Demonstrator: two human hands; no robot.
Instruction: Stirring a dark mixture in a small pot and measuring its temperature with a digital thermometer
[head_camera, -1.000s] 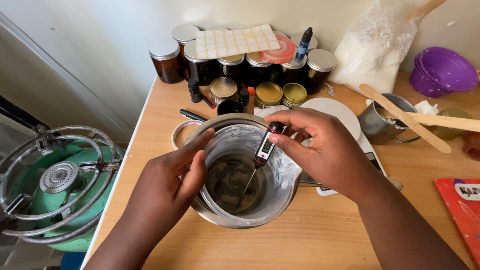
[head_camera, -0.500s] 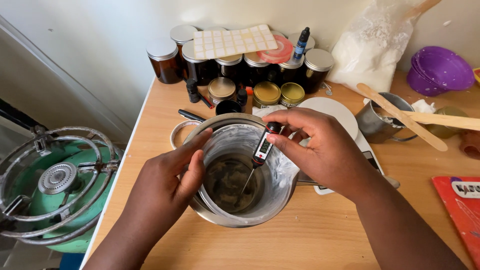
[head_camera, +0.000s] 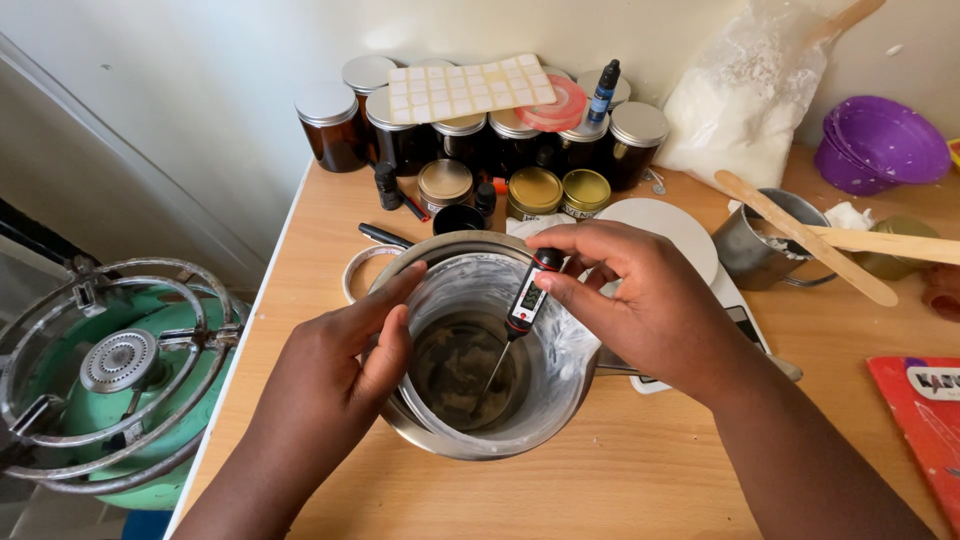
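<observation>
Steadying the metal pot (head_camera: 480, 430) near the desk's (head_camera: 640, 480) front edge, the left hand (head_camera: 335, 370) wraps its rim, fingers closed on the wall. The right hand (head_camera: 650, 300) pinches a black digital thermometer (head_camera: 527, 295), its probe slanting into the pot; whether the tip touches the dark residue at the bottom is unclear. Amber jars (head_camera: 330, 125) line the back edge.

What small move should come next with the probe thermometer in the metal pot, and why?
Probably a slight lowering of the thermometer. The right hand pinches its black head above the metal pot, and the thin probe slants down toward the dark liquid; whether the tip is dipped in is hard to tell. The left hand grips the rim, so the pot looks steadied.
</observation>
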